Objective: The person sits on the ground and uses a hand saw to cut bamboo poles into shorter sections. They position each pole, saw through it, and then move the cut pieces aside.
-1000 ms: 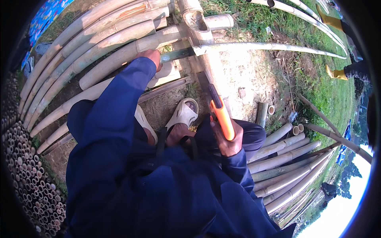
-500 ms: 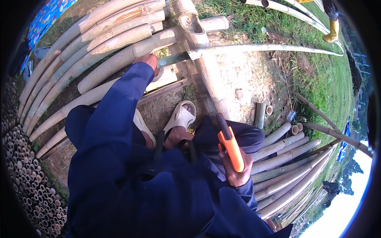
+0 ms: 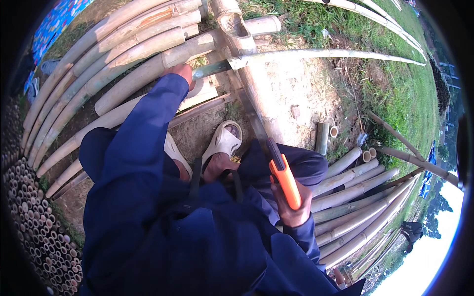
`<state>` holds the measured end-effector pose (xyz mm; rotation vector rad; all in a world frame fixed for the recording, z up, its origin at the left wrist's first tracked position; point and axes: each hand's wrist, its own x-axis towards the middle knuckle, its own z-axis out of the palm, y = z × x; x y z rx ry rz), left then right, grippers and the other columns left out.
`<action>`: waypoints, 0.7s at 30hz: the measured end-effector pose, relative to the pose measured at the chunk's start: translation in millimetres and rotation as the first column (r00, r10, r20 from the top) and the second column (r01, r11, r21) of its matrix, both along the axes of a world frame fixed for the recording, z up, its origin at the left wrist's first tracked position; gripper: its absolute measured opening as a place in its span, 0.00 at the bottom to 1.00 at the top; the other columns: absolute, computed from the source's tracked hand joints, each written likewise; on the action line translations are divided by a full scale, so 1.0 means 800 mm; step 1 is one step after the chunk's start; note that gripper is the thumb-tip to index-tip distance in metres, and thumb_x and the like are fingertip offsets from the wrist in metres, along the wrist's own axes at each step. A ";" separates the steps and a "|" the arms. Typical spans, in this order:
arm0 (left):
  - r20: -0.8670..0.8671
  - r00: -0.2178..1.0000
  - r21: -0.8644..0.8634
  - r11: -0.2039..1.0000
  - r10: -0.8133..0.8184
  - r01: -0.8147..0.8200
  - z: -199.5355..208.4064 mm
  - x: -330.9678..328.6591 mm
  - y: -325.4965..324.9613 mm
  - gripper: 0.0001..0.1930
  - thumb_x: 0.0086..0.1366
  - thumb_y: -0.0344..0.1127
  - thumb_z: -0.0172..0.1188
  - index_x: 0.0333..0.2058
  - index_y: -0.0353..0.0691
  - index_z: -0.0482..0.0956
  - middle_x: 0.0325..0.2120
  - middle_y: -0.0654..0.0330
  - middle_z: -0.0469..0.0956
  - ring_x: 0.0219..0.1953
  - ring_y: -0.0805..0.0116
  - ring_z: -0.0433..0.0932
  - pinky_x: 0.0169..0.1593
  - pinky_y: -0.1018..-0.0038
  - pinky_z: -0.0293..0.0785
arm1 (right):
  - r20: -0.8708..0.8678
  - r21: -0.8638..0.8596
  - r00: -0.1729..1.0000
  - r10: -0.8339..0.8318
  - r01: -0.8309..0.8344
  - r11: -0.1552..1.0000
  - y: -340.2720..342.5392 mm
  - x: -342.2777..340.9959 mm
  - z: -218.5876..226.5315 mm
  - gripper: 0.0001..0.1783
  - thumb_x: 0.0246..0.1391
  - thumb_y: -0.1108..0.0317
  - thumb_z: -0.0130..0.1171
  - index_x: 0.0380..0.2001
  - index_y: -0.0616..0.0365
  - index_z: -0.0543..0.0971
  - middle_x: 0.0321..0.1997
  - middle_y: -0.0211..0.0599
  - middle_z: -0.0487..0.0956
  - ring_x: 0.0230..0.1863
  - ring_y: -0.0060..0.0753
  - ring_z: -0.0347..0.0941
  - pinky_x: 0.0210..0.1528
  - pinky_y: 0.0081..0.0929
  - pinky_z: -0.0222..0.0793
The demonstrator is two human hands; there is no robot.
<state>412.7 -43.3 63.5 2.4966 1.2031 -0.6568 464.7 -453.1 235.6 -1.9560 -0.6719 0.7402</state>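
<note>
My left hand [image 3: 180, 75] is closed around the near end of a slim bamboo pole [image 3: 306, 54]. That pole lies across a thick bamboo beam [image 3: 266, 111] and runs far off to the right over the grass. In my right hand [image 3: 293, 207] is a handsaw [image 3: 285, 183], gripped by its orange handle above my right knee. Its dark blade slants up and left alongside the beam, the tip below the pole; I cannot tell whether it touches the bamboo. A notch [image 3: 234, 25] is cut into the beam's far part.
Thick bamboo poles [image 3: 143, 61] lie side by side at left, with more poles [image 3: 353, 190] at right. Stacked bamboo [image 3: 42, 227] shows its cut ends at lower left. A short bamboo offcut [image 3: 322, 138] rests on the dirt. My sandalled foot [image 3: 222, 148] is below the beam.
The saw and my right hand have shifted slightly up and left, and more of the blade shows. My left hand keeps its hold. A person's yellow boot at upper right has left the view.
</note>
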 end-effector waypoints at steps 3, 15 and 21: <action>0.043 0.999 -0.002 1.000 -0.022 0.022 0.021 0.010 -0.009 0.21 0.58 0.42 0.69 0.50 0.42 0.84 0.50 0.47 0.83 0.54 0.48 0.82 0.60 0.57 0.77 | -0.048 0.025 0.999 -0.014 0.015 1.000 0.080 0.027 -0.080 0.08 0.59 0.73 0.65 0.31 0.68 0.79 0.20 0.40 0.75 0.21 0.26 0.66 0.27 0.30 0.67; 0.003 1.000 -0.029 0.999 -0.023 0.024 0.020 0.008 -0.009 0.21 0.60 0.41 0.67 0.50 0.40 0.83 0.50 0.45 0.83 0.55 0.47 0.82 0.60 0.57 0.77 | 0.054 0.108 0.999 0.008 -0.013 0.994 0.069 0.017 -0.060 0.07 0.58 0.73 0.65 0.35 0.68 0.80 0.23 0.49 0.79 0.22 0.36 0.74 0.29 0.34 0.70; 0.055 0.998 0.000 1.000 0.001 -0.001 -0.010 -0.009 0.004 0.23 0.58 0.43 0.69 0.51 0.41 0.82 0.47 0.45 0.84 0.51 0.46 0.83 0.57 0.55 0.78 | -0.011 -0.002 1.000 0.028 -0.028 1.000 0.031 0.021 0.015 0.10 0.57 0.74 0.67 0.40 0.68 0.82 0.28 0.41 0.83 0.28 0.30 0.79 0.35 0.29 0.74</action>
